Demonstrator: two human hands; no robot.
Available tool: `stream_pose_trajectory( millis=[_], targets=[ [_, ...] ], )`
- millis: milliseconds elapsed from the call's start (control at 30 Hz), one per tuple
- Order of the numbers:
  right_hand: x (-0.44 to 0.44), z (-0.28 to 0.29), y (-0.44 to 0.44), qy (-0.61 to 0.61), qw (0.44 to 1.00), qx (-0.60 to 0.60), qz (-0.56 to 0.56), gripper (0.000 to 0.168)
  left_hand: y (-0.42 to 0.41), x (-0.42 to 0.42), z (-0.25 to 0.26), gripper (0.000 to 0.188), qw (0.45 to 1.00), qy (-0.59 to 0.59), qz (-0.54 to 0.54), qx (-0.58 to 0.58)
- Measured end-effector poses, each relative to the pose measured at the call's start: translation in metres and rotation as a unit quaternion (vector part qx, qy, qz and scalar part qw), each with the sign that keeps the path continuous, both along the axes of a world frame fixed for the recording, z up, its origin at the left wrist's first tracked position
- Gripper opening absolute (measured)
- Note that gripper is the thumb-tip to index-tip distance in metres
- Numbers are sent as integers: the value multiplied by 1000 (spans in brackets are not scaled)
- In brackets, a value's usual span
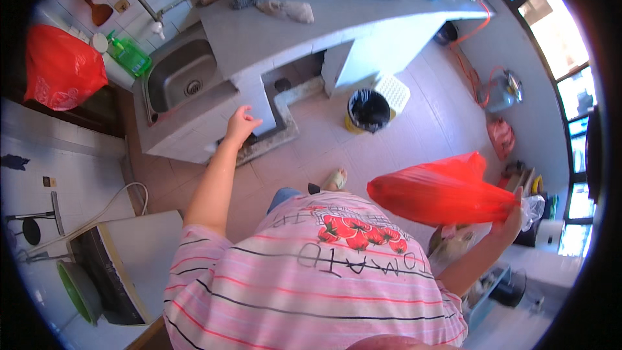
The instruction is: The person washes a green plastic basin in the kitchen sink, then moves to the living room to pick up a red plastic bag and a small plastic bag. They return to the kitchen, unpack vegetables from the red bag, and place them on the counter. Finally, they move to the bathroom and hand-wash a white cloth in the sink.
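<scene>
My right hand [509, 221] grips the gathered end of a red plastic bag [437, 192], which stretches out to the left across the front of my striped shirt. Whatever the bag holds is hidden. My left hand [241, 126] is raised with bent fingers, a gap between thumb and fingertips, and nothing visible in it. From above, it appears close to the front corner of the sink counter [180, 138]; I cannot tell whether it touches. The stainless steel sink [180, 70] lies beyond, its basin bare around the drain.
A black-lined bin [368, 111] stands on the tiled floor beside a white plastic stool [392, 92]. Another red bag [64, 68] hangs at the left, near a green pump bottle [130, 56]. A gas cylinder [498, 92] with an orange hose stands by the right wall.
</scene>
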State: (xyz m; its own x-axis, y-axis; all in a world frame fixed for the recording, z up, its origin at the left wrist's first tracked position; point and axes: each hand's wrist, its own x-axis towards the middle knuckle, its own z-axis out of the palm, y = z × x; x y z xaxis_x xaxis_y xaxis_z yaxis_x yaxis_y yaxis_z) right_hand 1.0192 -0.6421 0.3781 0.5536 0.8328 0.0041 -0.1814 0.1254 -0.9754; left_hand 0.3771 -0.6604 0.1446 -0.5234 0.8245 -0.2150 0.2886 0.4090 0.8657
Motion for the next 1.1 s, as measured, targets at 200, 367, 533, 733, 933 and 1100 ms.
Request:
stream_pose_trajectory(
  millis=[200, 367, 533, 733, 933, 1100],
  targets=[
    [-59, 20, 107, -27, 999, -31, 14, 20, 110, 8, 40, 65, 986, 167, 19, 7],
    [-72, 36, 195, -71, 996, -27, 46, 21, 223, 3, 75, 81, 960, 278, 14, 37],
    [-96, 61, 276, -168, 986, -10, 20, 22, 341, -7, 87, 90, 943, 331, 23, -23],
    [-143, 120, 366, -119, 992, 28, 20, 22, 472, -53, 51, 74, 992, 122, 14, -7],
    [-255, 148, 417, -194, 961, 122, 153, 27, 512, 13, 157, 45, 924, -256, -37, 283],
    [-304, 167, 481, -51, 897, 178, 401, 31, 423, 31, 251, 35, 895, -142, -119, 406]
  ],
)
